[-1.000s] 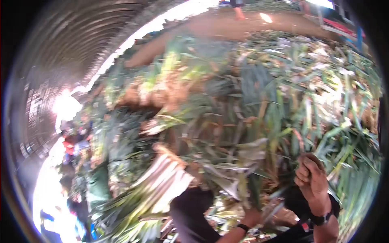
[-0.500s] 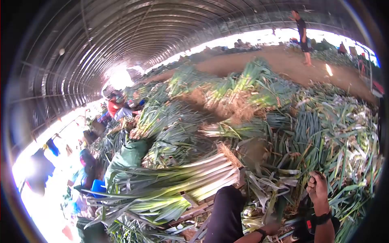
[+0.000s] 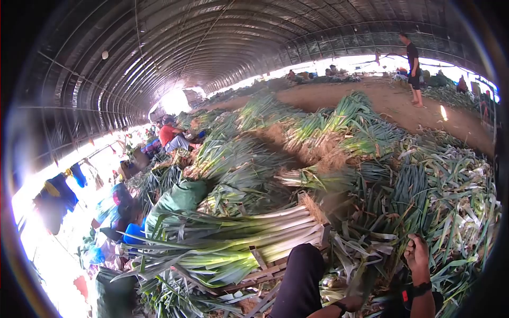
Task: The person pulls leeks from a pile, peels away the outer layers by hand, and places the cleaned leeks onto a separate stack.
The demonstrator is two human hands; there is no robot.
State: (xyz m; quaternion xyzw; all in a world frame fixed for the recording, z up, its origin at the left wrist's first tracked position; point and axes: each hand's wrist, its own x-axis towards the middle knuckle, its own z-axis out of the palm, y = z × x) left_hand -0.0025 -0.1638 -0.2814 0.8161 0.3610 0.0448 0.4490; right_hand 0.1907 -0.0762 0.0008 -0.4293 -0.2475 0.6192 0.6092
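Note:
My right hand [image 3: 417,252] is raised at the lower right with its fingers curled; what it holds, if anything, is too small to make out. Low in the view, my left hand [image 3: 351,303] is blurred beside my knee, and its fingers cannot be made out. Left of my dark-trousered knee [image 3: 299,275], a large bundle of leeks [image 3: 254,236] lies on a wooden rack [image 3: 265,271], white stems and roots to the right, green leaves to the left. Loose leaves [image 3: 366,244] lie around both hands.
Heaps of leeks [image 3: 233,159] stretch ahead, and leaf litter [image 3: 456,180] covers the right side. A green sack [image 3: 183,200] and a blue container [image 3: 134,233] are at the left. One person [image 3: 168,137] sits far left; another [image 3: 413,69] stands at the back right.
The view has shifted, so the surroundings sit lower and further right. My right hand stays raised with curled fingers, and my left hand remains low and blurred. The leek bundle still lies on the rack.

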